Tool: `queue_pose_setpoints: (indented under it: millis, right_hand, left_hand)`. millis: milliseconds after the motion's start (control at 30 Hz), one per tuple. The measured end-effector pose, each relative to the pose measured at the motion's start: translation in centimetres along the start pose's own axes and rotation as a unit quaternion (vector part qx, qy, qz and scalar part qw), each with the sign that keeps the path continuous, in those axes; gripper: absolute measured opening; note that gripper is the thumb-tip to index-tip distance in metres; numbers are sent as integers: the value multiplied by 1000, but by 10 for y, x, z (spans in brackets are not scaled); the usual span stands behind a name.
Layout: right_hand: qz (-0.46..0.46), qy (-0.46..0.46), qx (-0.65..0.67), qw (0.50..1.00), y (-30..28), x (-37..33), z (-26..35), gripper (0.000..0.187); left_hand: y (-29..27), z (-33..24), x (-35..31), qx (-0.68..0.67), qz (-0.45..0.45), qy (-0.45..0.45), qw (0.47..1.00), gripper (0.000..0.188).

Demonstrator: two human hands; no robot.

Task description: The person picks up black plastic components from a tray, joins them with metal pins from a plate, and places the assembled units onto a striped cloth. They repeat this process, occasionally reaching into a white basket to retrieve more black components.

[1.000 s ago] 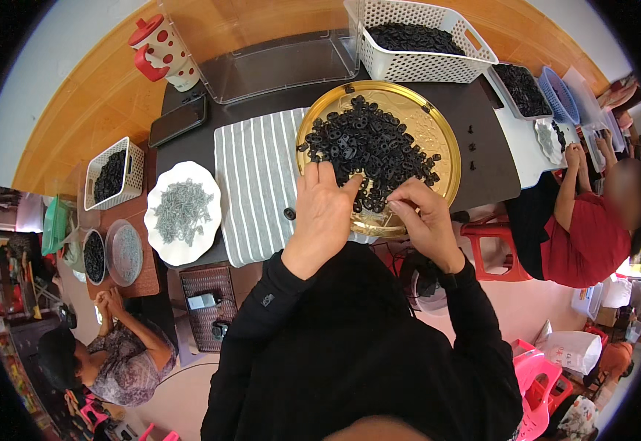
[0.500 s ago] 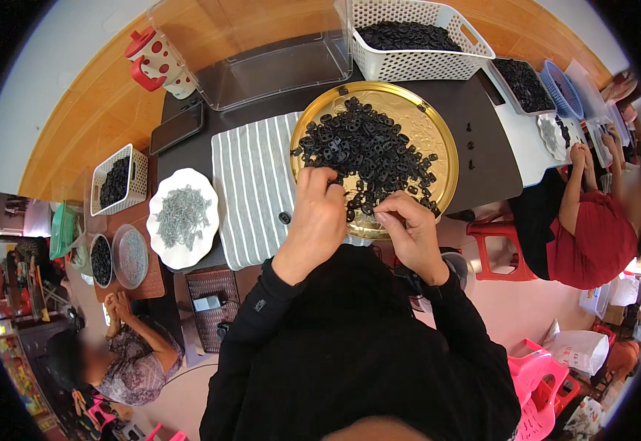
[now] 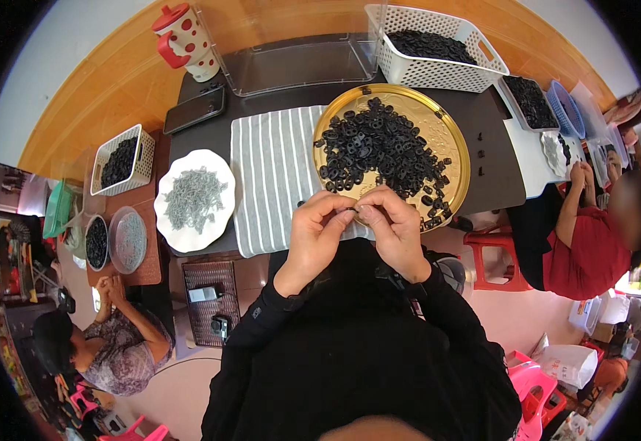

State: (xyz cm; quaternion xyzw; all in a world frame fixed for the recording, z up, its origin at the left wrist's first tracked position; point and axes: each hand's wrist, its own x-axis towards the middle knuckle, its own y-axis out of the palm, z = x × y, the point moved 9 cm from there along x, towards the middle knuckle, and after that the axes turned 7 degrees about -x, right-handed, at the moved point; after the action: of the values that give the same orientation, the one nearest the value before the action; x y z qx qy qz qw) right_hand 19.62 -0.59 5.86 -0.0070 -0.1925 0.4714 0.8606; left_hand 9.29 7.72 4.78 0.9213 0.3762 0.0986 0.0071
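Observation:
My left hand (image 3: pixel 314 234) and my right hand (image 3: pixel 394 229) meet fingertip to fingertip at the near edge of a round gold tray (image 3: pixel 458 180). A small black plastic piece (image 3: pixel 350 210) is pinched in the left fingers, touching the right fingertips. What the right thumb and finger hold is too small to make out. Behind the hands, the tray carries a heap of small black two-holed plastic pieces (image 3: pixel 379 143). A grey and white striped cloth (image 3: pixel 270 169) lies left of the tray, with one dark piece (image 3: pixel 301 203) on it beside my left hand.
A white scalloped plate (image 3: pixel 182 239) of small clear pieces stands at the left. Along the back are a dotted tumbler (image 3: pixel 191 44), a phone (image 3: pixel 195 110), a clear bin (image 3: pixel 298 70) and a white basket (image 3: pixel 442 70) of black pieces. Two people sit at either side.
Both hands have come together, the right moving left from the tray's pieces and the left off the heap's edge. The whole view has shifted slightly.

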Motion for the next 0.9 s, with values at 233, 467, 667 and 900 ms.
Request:
queue_pose_setpoints:
  millis: [233,467,667,900]
  right_hand:
    - [10,71,79,994,17,-6,-7,6]
    - [15,111,116,987,27,-9,-13,8]
    - [18,130,138,982,30,-11,-18,9]
    - [31,149,157,976,33,-12,-21,10]
  left_hand:
    - [-14,9,-13,-91,-6,-30,995,20]
    - [-23,3,-19,-92,-36,8,995,22]
    - [-25,0,-20,-100,-28,9,995,25]
    - [-26,-2,-21,-122,-32,-6,992,30]
